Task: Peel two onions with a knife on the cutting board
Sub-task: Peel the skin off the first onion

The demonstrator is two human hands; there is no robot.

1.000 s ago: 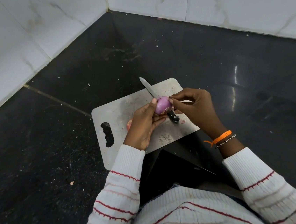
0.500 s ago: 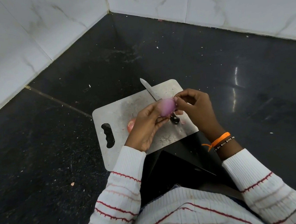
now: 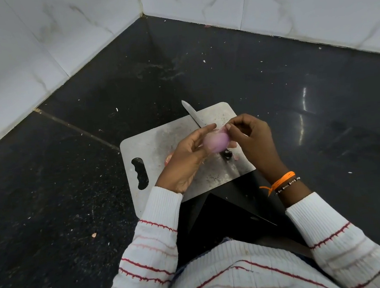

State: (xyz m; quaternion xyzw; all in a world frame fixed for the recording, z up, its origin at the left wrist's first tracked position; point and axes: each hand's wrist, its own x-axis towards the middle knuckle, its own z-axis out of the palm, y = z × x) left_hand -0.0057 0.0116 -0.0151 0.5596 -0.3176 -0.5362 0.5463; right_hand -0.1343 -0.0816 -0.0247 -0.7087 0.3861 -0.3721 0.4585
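Above the cutting board (image 3: 160, 142), onion (image 3: 216, 143) gripped between both hands

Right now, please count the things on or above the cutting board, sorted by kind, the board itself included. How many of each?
Onion, purple, held by the left hand, its skin pinched by the right hand: 1
Knife: 1
Cutting board: 1
Pinkish piece, mostly hidden behind the left hand: 1
Total: 4

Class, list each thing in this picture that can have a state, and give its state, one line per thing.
Onion: held above the board, partly peeled.
Left hand: holds the onion.
Right hand: pinches the onion's skin.
Knife: lying on the board, unheld.
Cutting board: flat on the counter, littered with scraps.
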